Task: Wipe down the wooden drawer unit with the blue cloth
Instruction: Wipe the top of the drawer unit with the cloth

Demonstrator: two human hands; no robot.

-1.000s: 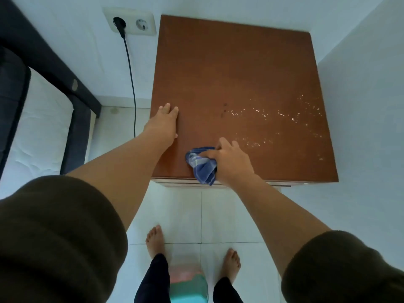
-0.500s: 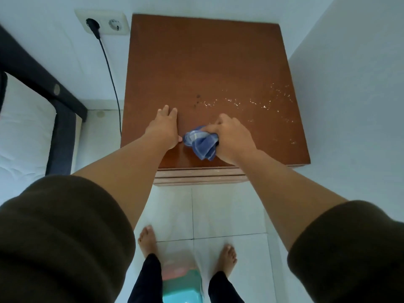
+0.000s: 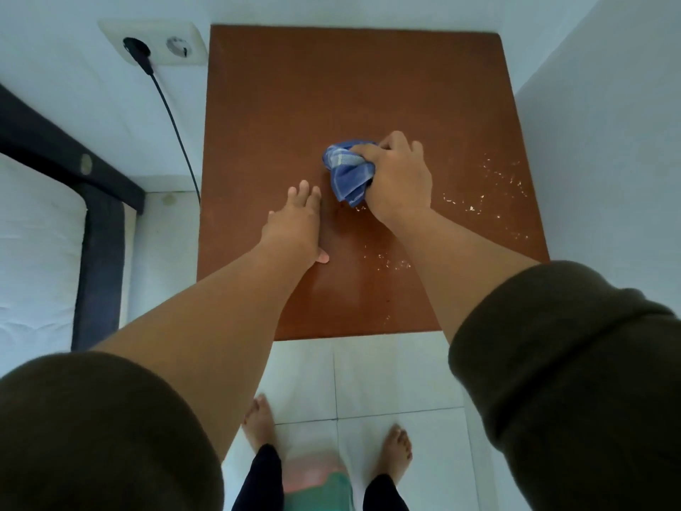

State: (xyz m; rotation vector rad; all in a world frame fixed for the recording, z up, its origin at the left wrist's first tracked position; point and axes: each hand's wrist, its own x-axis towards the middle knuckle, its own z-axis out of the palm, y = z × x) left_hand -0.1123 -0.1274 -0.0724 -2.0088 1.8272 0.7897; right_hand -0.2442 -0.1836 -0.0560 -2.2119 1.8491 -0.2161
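Note:
The wooden drawer unit (image 3: pixel 331 86) fills the middle of the head view, seen from above, its brown top facing me. My right hand (image 3: pixel 400 182) grips a bunched blue cloth (image 3: pixel 348 171) and presses it on the top near the centre. My left hand (image 3: pixel 294 225) lies flat on the top, fingers apart, just left of and below the cloth. Pale crumbs (image 3: pixel 490 195) are scattered on the right part of the top, and a few more crumbs (image 3: pixel 394 261) lie near my right forearm. The drawer fronts are hidden.
A white wall socket (image 3: pixel 162 42) with a black plug and cable (image 3: pixel 177 134) sits left of the unit. A dark bed frame (image 3: pixel 99 230) and white mattress stand at the left. White walls close in behind and on the right. My bare feet stand on white floor tiles (image 3: pixel 368 378).
My right hand has pushed the blue cloth from the front edge towards the centre of the top. My left hand has slid further onto the top. The view has shifted closer.

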